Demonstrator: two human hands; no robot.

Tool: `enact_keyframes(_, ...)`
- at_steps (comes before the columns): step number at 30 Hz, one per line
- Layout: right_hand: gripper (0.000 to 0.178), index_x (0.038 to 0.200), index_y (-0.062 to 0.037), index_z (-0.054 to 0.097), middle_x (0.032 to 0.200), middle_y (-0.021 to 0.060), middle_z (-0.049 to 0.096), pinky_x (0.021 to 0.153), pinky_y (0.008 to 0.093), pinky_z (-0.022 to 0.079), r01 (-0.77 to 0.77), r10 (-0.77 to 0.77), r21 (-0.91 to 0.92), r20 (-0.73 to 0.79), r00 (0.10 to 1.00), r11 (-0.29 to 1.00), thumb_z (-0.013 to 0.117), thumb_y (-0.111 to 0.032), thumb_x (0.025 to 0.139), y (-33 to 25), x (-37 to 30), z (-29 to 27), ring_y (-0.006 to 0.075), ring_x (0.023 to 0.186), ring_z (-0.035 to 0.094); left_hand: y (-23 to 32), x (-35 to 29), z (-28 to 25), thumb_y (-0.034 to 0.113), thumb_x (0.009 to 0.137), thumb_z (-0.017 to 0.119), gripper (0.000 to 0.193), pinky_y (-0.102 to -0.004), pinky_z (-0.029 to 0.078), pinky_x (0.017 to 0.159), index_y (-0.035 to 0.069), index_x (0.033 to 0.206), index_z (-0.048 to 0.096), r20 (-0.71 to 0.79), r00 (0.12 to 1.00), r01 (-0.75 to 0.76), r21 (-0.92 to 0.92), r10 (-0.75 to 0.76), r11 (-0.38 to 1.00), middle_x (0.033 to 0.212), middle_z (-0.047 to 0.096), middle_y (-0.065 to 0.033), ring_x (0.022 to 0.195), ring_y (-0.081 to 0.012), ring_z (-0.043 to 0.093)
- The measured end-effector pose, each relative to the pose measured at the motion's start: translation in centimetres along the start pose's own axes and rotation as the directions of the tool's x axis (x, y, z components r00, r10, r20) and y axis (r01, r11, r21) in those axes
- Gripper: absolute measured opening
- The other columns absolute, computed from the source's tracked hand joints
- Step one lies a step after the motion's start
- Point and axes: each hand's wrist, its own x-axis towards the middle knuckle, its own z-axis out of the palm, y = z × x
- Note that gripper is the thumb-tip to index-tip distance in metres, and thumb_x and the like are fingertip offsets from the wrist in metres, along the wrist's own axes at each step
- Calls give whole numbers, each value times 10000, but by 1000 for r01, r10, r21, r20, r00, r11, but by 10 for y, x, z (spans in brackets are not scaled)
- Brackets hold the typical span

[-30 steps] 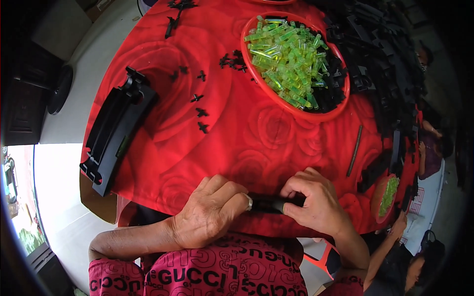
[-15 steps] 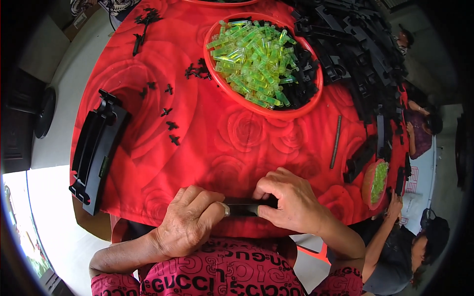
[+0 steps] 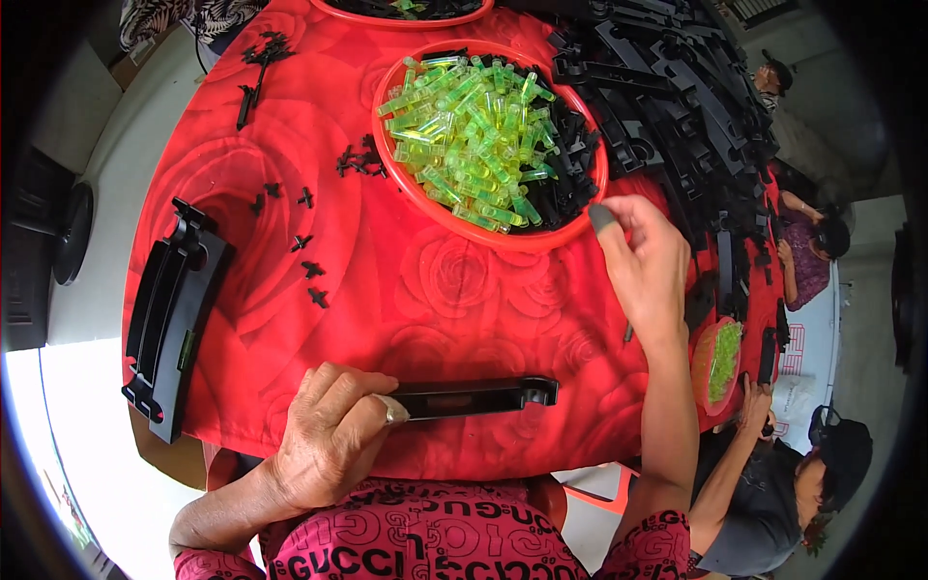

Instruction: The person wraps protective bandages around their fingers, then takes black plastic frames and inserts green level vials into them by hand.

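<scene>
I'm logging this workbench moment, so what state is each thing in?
left hand: closed on one end of the black bar.
black bar: lying flat on the red cloth.
right hand: open, empty, at the bowl's rim.
red bowl: heaped with green tubes.
black frame: lying flat, untouched.

Single head-worn fisheye view, looking steeply down from close above the red-clothed table [image 3: 406, 300]. Person's forearms enter from the lower edge. Straight edges bow toward the dark rim.

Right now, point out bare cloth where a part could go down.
Free: red cloth between the bowl of green tubes, the black strip in the left hand, and the right hand. Crowded: black pile beyond.
</scene>
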Motion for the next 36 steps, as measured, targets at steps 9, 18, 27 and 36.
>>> enact_keyframes(9, 130, 932, 18, 724, 753, 61, 702, 608, 287, 484, -115, 84, 262, 126, 989, 958, 726, -95, 869, 44, 22, 22, 91, 634, 602, -1, 4, 0, -13, 663, 836, 317, -393, 454, 738, 60, 914, 656, 14, 1000, 18, -33, -17, 999, 1036, 668, -138, 853, -291, 611)
enact_keyframes(18, 65, 915, 17, 707, 779, -33, 655, 630, 213, 433, -82, 54, 365, 85, 995, 927, 692, -46, 909, 17, -7, -9, 13, 704, 535, 3, -1, -8, 104, 778, 835, 253, -403, 447, 737, 90, 953, 653, 29, 999, 39, -117, -36, 992, 981, 665, -53, 897, -266, 607)
enact_keyframes(27, 67, 977, 22, 671, 887, -23, 614, 673, 197, 427, -227, -134, 682, 434, 891, 695, 707, -16, 935, -42, -80, -20, 33, 775, 534, 12, 3, -15, 2, 861, 747, 317, -365, 500, 790, 6, 1170, 674, -166, 978, 83, -232, -123, 969, 1034, 690, -135, 893, -285, 637)
enact_keyframes(36, 221, 945, -19, 723, 847, 83, 667, 616, 306, 506, 393, -499, 437, 157, 852, 809, 783, 54, 745, -93, -124, -22, 198, 728, 641, 40, -4, -23, 49, 934, 740, 319, -235, 502, 759, 13, 1244, 678, -33, 966, 189, -578, -255, 794, 971, 700, -37, 831, -68, 617)
